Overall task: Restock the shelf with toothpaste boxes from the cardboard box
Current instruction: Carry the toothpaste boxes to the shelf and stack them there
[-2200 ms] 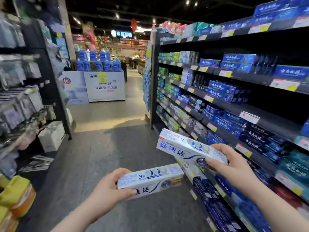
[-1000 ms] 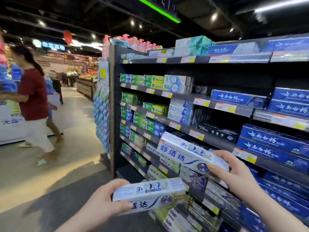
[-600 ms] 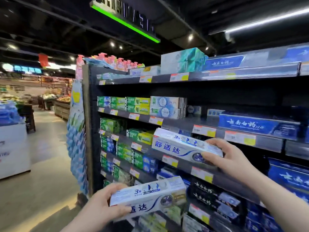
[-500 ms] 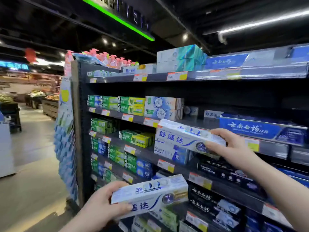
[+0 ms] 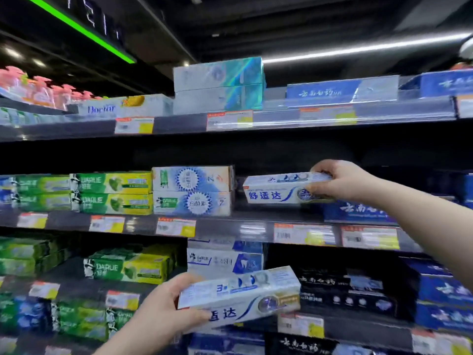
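Right hand (image 5: 343, 181), fingers curled round a toothpaste box (image 5: 279, 188), has lifted it to 3 o'clock of the white-blue stack (image 5: 193, 190) (not yet seated on the shelf (image 5: 230, 226)). Left hand (image 5: 163, 311) grips the second box (image 5: 240, 293) at 6 o'clock.

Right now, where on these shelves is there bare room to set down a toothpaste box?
The clearest gap is on the middle shelf, between the white Darlie stack and the blue box. The right hand holds a Sensodyne box in that gap. Leftward, green Darlie boxes sit packed edge to edge. The left hand holds a second Sensodyne box.
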Demonstrator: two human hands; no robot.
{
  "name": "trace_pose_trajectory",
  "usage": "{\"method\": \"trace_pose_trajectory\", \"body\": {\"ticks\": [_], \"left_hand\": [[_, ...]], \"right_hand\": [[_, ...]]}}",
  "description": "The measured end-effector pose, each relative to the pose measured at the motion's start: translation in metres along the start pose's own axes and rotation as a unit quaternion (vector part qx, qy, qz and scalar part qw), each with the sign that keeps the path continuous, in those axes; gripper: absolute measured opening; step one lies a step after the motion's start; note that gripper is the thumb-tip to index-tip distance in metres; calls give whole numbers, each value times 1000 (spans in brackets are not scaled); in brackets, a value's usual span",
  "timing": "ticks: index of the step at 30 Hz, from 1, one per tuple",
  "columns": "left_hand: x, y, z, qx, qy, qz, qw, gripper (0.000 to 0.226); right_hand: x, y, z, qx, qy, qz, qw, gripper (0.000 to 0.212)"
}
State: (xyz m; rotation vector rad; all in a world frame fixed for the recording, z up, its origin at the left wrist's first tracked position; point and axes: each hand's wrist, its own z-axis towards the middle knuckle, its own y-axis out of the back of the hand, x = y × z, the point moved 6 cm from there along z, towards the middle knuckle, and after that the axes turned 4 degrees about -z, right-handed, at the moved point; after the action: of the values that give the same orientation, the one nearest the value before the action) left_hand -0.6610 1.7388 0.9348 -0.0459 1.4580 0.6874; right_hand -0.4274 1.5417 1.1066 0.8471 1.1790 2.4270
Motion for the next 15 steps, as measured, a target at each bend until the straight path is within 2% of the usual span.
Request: {"method": "trace_pose_trajectory", "body": {"ticks": [2,5,9,13,15], "left_hand": [[2,6,20,14,-8,-6,1000,53],[2,5,40,30,-35,-23,999,61],[5,2,55,39,-43,-39,998,53],[6,3,63,41,-59,-61,996,65],[6,1,65,49,-62,-75,994,78]], "right_hand": [[5,-9,7,18,-8,-31,999,25],[11,-18,17,49,-12,-81,995,39],[15,-27,33,81,-11,-123,989,46],[11,-39,50,131,13,-179,975,50],[9,-42,54,151,22,-200,968,52]]}}
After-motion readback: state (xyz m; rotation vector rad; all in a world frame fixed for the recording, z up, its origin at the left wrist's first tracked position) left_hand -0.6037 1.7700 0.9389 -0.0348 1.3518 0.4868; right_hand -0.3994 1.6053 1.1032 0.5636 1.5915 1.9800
